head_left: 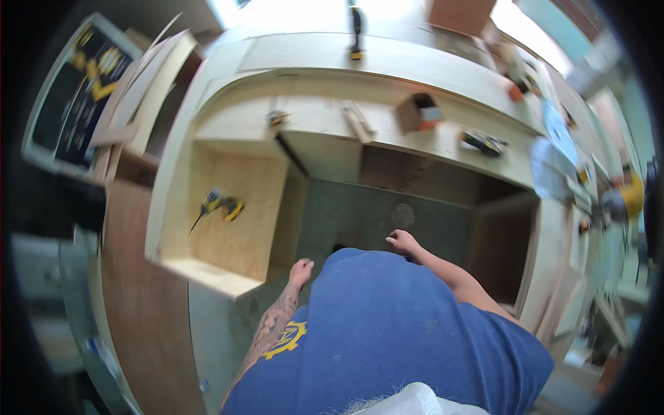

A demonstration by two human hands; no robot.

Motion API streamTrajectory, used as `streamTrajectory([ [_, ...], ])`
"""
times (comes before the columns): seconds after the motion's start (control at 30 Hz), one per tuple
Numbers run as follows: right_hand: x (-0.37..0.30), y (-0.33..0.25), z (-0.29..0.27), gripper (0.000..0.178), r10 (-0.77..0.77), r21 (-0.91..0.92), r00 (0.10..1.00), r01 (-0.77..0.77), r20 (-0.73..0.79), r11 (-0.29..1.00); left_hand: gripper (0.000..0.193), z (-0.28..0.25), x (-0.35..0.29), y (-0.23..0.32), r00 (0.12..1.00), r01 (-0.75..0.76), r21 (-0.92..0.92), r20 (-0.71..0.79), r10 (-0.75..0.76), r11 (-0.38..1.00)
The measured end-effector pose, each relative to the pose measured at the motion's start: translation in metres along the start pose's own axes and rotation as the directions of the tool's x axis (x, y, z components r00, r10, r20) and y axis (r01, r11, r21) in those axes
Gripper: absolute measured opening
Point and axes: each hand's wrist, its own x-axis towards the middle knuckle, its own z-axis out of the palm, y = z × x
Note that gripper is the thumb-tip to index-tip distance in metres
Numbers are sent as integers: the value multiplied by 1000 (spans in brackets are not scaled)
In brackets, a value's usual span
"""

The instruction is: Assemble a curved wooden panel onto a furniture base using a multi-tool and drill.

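Observation:
My left hand (301, 271) hangs low beside the open front of a pale plywood box compartment (228, 275), its fingers curled in and nothing visible in them. Over the grey floor (353, 211), my right hand (403, 241) is held in front of my blue shirt. Its fingers are also curled, with no object showing. A yellow and black cordless drill (232, 207) with a long bit lies inside the plywood compartment, apart from my left hand. Just beyond my right hand is a faint round patch (402, 215) on the floor.
Plywood cabinet framing (325, 83) curves around me. Its ledge bears a second power tool (484, 143), an open cardboard box (407, 114), wooden strips (357, 121) and a small tool (278, 117). Farther back stands another cordless tool (355, 34). Boards (149, 242) lean at left.

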Motion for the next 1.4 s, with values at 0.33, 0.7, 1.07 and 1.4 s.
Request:
streamTrajectory([
  [0.33,-64,148,-13,40,306,180,943,-280,-134,943,34,74,-67,-8,945,-75,58,322,53,996],
  [0.7,-116,223,-45,38,507,216,860,-485,-57,848,31,69,-63,152,977,208,-288,111,-183,935],
  [1.07,-37,220,-251,27,189,209,678,-53,-710,976,32,62,-20,65,977,38,109,206,-60,993],
  [1.4,4,290,-535,56,232,121,451,-261,-862,958,29,107,83,220,986,121,-311,148,-78,943],
])
